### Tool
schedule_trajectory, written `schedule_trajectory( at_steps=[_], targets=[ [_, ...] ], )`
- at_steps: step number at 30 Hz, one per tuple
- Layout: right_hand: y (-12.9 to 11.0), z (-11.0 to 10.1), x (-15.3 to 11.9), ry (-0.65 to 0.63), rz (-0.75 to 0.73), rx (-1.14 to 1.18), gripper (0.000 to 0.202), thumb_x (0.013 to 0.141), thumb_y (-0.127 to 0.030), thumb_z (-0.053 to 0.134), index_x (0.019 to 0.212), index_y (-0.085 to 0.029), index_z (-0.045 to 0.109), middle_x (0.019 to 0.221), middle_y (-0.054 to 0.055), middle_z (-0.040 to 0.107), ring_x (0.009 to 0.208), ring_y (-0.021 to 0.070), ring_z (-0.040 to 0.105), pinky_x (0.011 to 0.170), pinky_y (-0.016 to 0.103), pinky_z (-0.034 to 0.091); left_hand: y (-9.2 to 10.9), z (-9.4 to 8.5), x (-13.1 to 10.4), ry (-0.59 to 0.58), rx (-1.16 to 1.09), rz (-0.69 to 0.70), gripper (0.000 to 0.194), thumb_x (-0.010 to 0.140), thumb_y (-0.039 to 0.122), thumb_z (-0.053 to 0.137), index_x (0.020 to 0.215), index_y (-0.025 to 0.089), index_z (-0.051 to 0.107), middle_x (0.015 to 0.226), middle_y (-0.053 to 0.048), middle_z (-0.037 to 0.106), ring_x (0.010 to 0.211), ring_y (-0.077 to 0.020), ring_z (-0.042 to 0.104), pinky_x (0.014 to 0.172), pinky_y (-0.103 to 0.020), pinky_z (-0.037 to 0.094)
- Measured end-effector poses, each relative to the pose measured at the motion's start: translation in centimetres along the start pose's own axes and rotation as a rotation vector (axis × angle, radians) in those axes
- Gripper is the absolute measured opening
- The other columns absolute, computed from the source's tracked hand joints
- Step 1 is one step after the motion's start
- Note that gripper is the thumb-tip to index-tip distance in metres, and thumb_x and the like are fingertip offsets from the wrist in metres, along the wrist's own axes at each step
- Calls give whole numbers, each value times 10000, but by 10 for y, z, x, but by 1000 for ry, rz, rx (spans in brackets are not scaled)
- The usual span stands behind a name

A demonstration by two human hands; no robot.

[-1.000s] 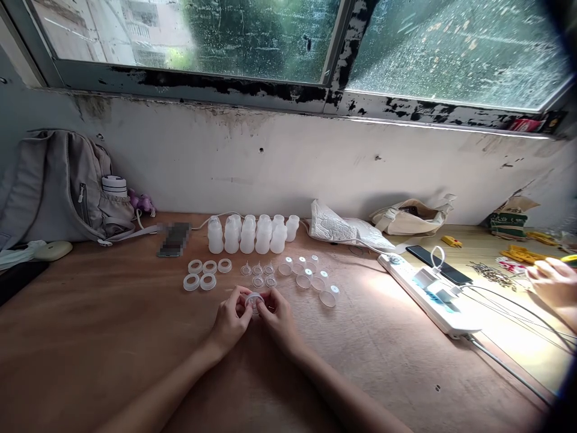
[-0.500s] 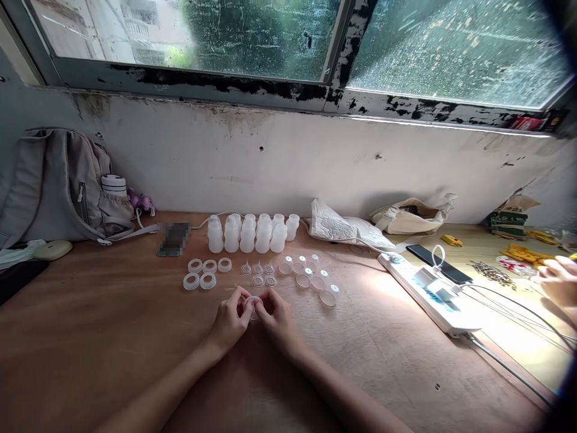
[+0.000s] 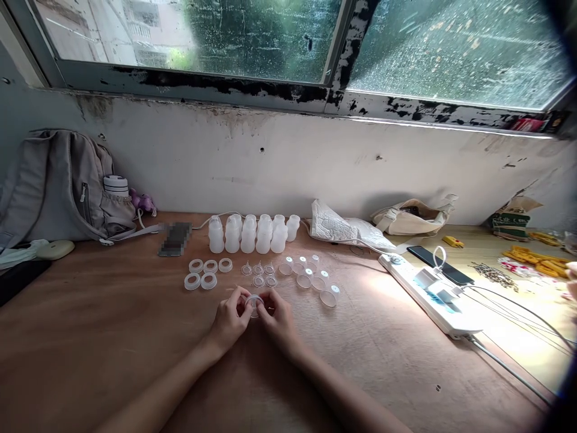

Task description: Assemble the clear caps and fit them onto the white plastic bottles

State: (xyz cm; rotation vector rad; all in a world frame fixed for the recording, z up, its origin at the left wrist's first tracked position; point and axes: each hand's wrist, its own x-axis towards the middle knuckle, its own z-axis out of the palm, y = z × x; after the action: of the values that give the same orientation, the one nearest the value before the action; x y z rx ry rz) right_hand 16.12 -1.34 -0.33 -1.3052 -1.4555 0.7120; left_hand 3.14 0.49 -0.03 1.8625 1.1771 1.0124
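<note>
Over the front middle of the table, my left hand (image 3: 233, 317) and my right hand (image 3: 276, 316) are closed on opposite sides of a white bottle collar ring (image 3: 255, 297). Clear material shows within and below the ring, perhaps a nipple, but the fingers partly hide it. Just beyond my hands lie several clear bottle nipples (image 3: 258, 281) in two rows. Several loose white collar rings (image 3: 186, 282) lie flat to their left. To the right are several clear domed caps (image 3: 328, 299). Behind these parts, small frosted bottles (image 3: 248, 236) stand upright, close together.
A white power strip (image 3: 424, 294) with chargers and cables crosses the right side, beside a dark phone (image 3: 439, 264). Another person's hand (image 3: 572, 279) shows at the right edge, near yellow parts (image 3: 536, 258). A grey backpack (image 3: 49, 186) stands back left; a foil pouch (image 3: 333, 222) lies behind.
The ring in my fingers has tilted slightly, showing more of the clear material inside. The other person's hand has drawn back toward the right edge. The loose parts stay put.
</note>
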Motion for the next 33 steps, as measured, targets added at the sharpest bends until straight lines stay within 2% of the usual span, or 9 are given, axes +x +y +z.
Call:
schedule_trajectory(
  at_steps=[5, 9, 12, 15, 20, 24, 28, 30, 33],
  targets=[
    [-2, -6, 1, -133, 72, 242, 224, 798, -336, 461, 833, -168, 605, 726, 28, 607, 675, 145, 567, 599, 254, 480, -4, -3, 4, 41, 18, -61, 102, 740, 287, 490, 796, 206, 464, 583, 39, 544, 521, -123, 549, 511, -210, 400],
    [1, -6, 2, -213, 136, 406, 224, 779, -336, 502, 872, -166, 615, 752, 31, 605, 673, 144, 584, 618, 276, 498, -16, -4, 10, 18, -75, -153, 141, 707, 221, 490, 846, 203, 480, 613, 40, 566, 477, -105, 532, 463, -196, 400],
    [4, -3, 4, -152, 181, 446, 210, 756, -328, 539, 890, -171, 580, 751, 21, 599, 617, 124, 581, 589, 266, 496, -24, -3, 14, -23, -227, -188, 176, 693, 244, 507, 857, 185, 480, 671, 23, 576, 498, -108, 535, 409, -185, 401],
    [5, -2, 7, -51, 256, 511, 270, 722, -351, 574, 924, -179, 526, 685, -7, 567, 512, 103, 543, 461, 230, 472, -26, 0, 16, -36, -321, -167, 176, 697, 305, 531, 796, 170, 480, 661, 24, 548, 532, -112, 536, 405, -184, 413],
    [5, -4, 9, -176, 291, 567, 263, 680, -349, 621, 843, -149, 571, 703, 5, 568, 489, 82, 509, 396, 191, 418, -23, 0, 15, -81, -341, -88, 127, 693, 261, 545, 767, 165, 507, 674, 20, 569, 597, -115, 553, 506, -200, 439],
    [4, -6, 8, -152, 250, 540, 205, 677, -343, 630, 726, -151, 573, 572, -28, 553, 457, 80, 492, 431, 201, 411, -19, -3, 14, -91, -389, -96, 185, 667, 215, 564, 838, 158, 528, 819, -31, 612, 783, -164, 586, 661, -248, 458],
    [3, -12, 10, -112, 251, 497, 217, 675, -366, 631, 703, -158, 579, 562, -22, 569, 508, 106, 528, 503, 229, 432, -12, -8, 13, -176, -646, -185, 277, 712, 193, 462, 984, 159, 507, 978, -75, 600, 934, -201, 555, 773, -307, 443],
    [1, -14, 11, -105, 255, 484, 228, 667, -380, 637, 697, -161, 580, 570, -17, 579, 525, 115, 541, 526, 240, 437, -8, -10, 12, -220, -710, -194, 285, 741, 211, 435, 1014, 162, 502, 1001, -73, 587, 947, -202, 543, 791, -314, 434],
    [1, -16, 12, -102, 248, 495, 239, 656, -391, 645, 685, -164, 577, 569, -15, 583, 532, 123, 551, 546, 255, 446, -5, -11, 11, -227, -648, -156, 280, 744, 253, 504, 1011, 168, 498, 968, -56, 580, 909, -189, 544, 777, -291, 429]
  ],
)
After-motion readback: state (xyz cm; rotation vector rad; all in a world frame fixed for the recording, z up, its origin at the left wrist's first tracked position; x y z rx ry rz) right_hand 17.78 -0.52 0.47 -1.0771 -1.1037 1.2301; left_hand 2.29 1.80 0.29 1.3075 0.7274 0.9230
